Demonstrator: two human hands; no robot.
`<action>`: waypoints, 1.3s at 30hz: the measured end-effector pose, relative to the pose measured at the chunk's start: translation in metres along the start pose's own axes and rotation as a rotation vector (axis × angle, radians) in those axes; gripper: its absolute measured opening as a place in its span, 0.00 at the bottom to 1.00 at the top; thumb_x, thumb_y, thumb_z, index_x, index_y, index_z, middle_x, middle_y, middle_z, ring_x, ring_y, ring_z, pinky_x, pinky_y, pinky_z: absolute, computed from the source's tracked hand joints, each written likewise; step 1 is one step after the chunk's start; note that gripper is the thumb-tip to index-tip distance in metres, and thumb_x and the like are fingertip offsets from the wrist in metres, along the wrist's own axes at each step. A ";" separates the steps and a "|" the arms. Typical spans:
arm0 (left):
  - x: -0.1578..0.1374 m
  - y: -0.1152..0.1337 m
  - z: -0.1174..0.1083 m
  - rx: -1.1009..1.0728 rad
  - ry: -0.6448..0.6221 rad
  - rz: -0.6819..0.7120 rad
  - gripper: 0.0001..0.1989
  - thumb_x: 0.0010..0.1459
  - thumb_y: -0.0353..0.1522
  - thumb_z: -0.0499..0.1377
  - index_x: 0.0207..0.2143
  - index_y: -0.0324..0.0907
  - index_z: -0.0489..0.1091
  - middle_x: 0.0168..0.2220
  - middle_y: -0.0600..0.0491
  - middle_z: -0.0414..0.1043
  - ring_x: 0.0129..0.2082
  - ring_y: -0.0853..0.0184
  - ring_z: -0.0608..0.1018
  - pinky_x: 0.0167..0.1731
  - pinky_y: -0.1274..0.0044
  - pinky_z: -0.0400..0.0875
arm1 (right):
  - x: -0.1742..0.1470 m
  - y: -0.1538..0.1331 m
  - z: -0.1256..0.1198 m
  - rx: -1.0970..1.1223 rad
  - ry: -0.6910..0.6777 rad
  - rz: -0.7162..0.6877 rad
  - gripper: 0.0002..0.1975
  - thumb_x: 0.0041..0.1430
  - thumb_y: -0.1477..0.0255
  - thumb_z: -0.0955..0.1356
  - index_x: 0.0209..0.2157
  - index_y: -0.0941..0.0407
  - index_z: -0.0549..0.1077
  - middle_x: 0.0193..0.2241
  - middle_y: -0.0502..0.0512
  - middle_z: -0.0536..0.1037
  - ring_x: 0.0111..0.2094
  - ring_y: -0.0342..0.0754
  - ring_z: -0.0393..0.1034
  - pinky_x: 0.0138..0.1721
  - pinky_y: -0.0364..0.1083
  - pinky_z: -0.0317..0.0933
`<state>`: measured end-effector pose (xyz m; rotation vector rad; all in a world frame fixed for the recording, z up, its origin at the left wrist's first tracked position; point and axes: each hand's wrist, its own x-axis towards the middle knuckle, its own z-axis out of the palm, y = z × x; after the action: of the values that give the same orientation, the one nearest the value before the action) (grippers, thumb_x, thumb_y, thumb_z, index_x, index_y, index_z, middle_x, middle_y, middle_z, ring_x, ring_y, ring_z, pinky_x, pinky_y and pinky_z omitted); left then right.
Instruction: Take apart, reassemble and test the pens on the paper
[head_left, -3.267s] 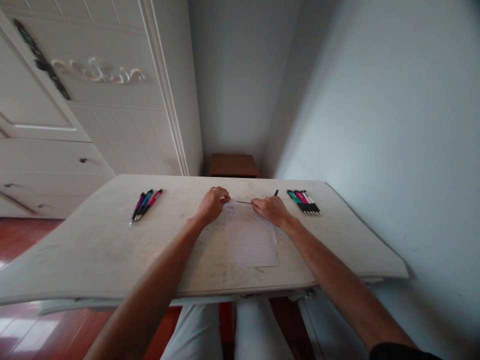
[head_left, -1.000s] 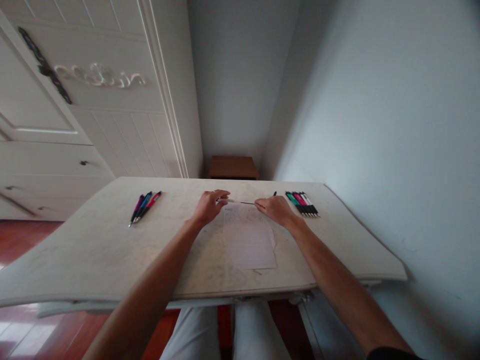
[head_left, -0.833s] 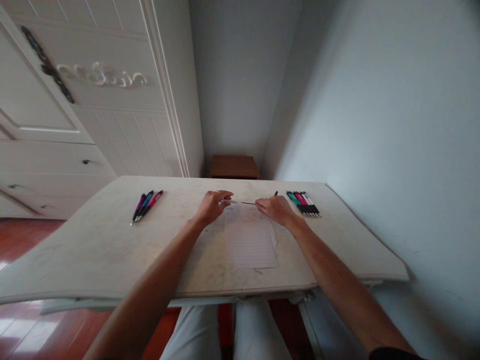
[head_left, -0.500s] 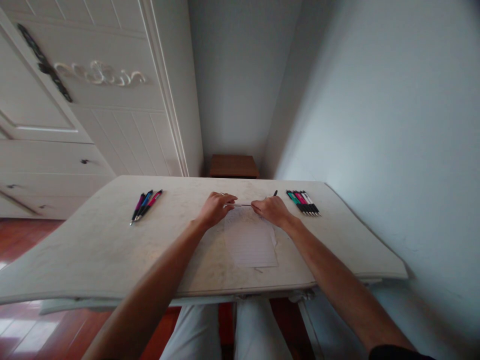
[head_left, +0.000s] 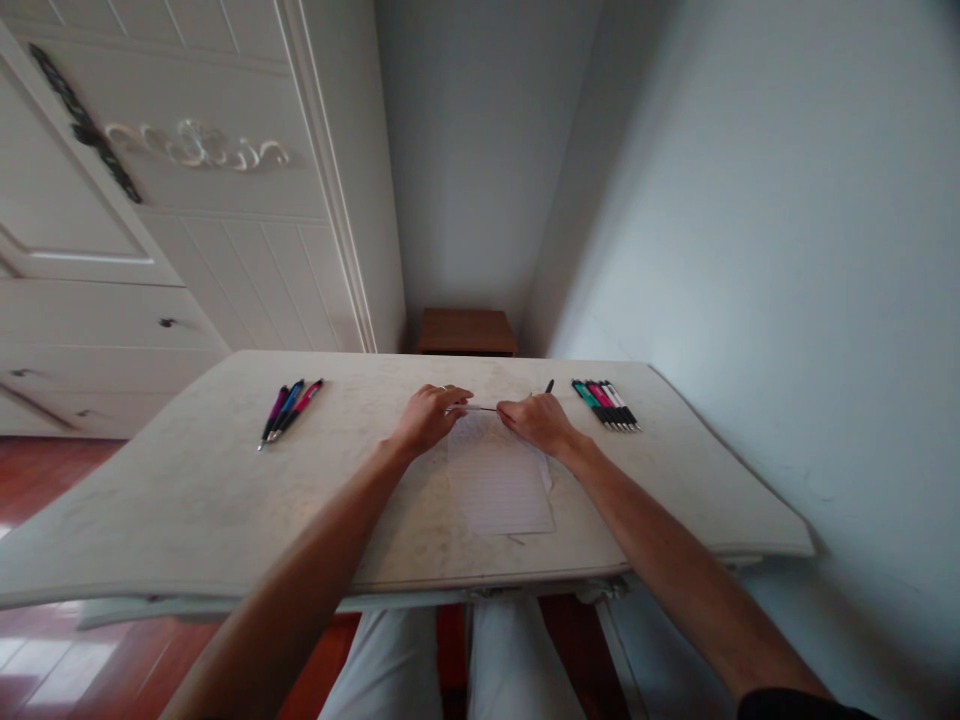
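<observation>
Over the top of a lined paper sheet (head_left: 502, 490), my two hands hold the ends of a slim pen part. My left hand (head_left: 429, 415) is closed on its pale end, which looks like a white pen barrel (head_left: 466, 407). My right hand (head_left: 538, 420) pinches the thin dark end, like a pen refill (head_left: 488, 409). A black pen piece (head_left: 550, 386) pokes out behind the right hand; I cannot tell whether that hand holds it. Handwriting fills the sheet's upper part, partly hidden by my hands.
Purple, blue and pink pens (head_left: 289, 412) lie at the left of the white table (head_left: 187, 500). Several green, pink and white pens (head_left: 606, 405) lie in a row at the right. A wall (head_left: 787, 300) borders the right side; a white cabinet (head_left: 247, 270) stands left.
My right hand has shifted very slightly left, toward my left hand. Otherwise the grip and the things on the table look the same.
</observation>
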<state>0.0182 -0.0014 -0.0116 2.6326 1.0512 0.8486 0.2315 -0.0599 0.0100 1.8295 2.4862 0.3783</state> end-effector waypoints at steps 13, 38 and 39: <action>0.000 -0.005 0.003 0.013 0.016 0.029 0.14 0.57 0.29 0.60 0.47 0.45 0.74 0.43 0.52 0.78 0.41 0.63 0.78 0.47 0.71 0.69 | -0.001 -0.007 -0.004 -0.009 -0.027 -0.006 0.18 0.67 0.67 0.57 0.40 0.54 0.77 0.32 0.61 0.81 0.35 0.54 0.77 0.34 0.46 0.60; 0.000 -0.002 0.004 -0.012 -0.021 -0.024 0.13 0.59 0.31 0.59 0.46 0.46 0.74 0.44 0.54 0.78 0.42 0.62 0.78 0.47 0.71 0.69 | -0.002 0.002 0.004 0.181 0.138 0.058 0.19 0.67 0.62 0.58 0.40 0.50 0.79 0.30 0.56 0.82 0.33 0.51 0.75 0.32 0.43 0.59; 0.000 -0.002 0.004 -0.018 -0.016 -0.037 0.13 0.58 0.30 0.59 0.46 0.46 0.74 0.43 0.54 0.79 0.42 0.62 0.78 0.47 0.71 0.69 | -0.002 0.006 0.005 0.250 0.187 0.085 0.19 0.66 0.62 0.58 0.42 0.50 0.79 0.32 0.56 0.82 0.34 0.51 0.76 0.33 0.43 0.60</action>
<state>0.0192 0.0006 -0.0156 2.5925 1.0806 0.8239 0.2384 -0.0589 0.0057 2.0863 2.6924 0.2621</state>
